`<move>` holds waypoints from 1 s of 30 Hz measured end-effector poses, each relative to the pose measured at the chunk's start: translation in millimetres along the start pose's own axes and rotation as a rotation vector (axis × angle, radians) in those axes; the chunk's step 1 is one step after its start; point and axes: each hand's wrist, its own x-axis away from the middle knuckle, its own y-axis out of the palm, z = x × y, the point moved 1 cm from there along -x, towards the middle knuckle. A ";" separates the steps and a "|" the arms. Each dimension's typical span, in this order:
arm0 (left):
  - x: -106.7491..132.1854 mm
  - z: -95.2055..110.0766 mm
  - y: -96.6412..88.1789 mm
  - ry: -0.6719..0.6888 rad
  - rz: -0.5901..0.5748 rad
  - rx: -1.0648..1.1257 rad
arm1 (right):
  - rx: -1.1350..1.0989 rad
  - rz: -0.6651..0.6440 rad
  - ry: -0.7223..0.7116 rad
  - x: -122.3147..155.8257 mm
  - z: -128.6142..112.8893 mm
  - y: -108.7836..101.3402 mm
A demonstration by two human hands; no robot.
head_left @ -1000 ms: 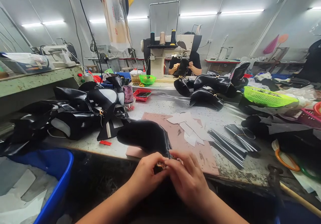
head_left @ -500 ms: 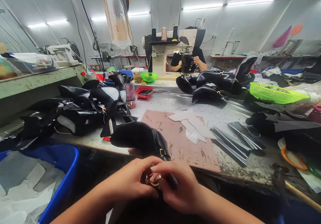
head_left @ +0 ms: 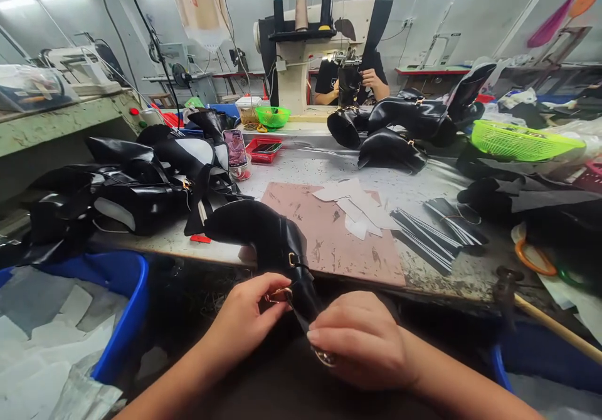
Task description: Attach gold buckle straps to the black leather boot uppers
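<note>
A black leather boot upper lies over the table's front edge, its narrow end hanging down between my hands. A strap with a small gold buckle crosses it. Beside that end, my left hand pinches a gold-coloured metal ring between thumb and fingertips. My right hand is closed, fingers curled down, next to the lower end of the leather. Shiny metal shows under its fingers; its kind is hidden, and whether the fingers also grip the leather I cannot tell.
White paper pieces lie on a pinkish board, with striped black strips to its right. Black uppers are heaped left. Blue bins flank me. A hammer-like tool is at right. A co-worker's hands work at a sewing machine.
My hands were close together around shiny metal; now they are apart, left hand up and leftward, right hand slightly rightward. More of the boot upper shows between them. The view has tilted down.
</note>
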 end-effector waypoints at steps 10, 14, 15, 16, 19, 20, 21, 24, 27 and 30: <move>-3.7 4.7 -3.0 -0.161 -0.076 0.218 | -0.573 0.468 0.769 18.7 22.8 21.7; -11.9 4.1 -1.2 -0.257 -0.091 0.438 | -0.593 0.553 0.743 11.4 46.6 31.1; -13.8 4.3 -1.4 -0.271 -0.083 0.480 | -0.551 0.526 0.713 7.0 52.9 33.5; -15.3 4.8 -2.1 -0.279 -0.075 0.512 | -0.504 0.481 0.685 2.0 58.6 35.9; -16.2 6.7 -6.0 -0.285 -0.059 0.575 | -0.370 0.295 0.628 -13.0 69.2 42.5; -15.6 7.3 -7.8 -0.283 -0.052 0.593 | -0.319 0.255 0.608 -17.1 69.6 43.7; -14.9 7.7 -9.7 -0.280 -0.037 0.611 | -0.264 0.235 0.583 -20.5 68.3 44.2; -13.4 8.3 -14.9 -0.261 0.012 0.656 | -0.117 0.196 0.490 -27.4 55.8 41.2; -14.2 7.9 -18.3 -0.228 0.029 0.673 | -0.068 0.071 0.393 -31.8 38.2 34.6; -15.2 8.5 -19.3 -0.174 -0.011 0.649 | -0.101 -0.019 0.380 -32.8 25.5 29.3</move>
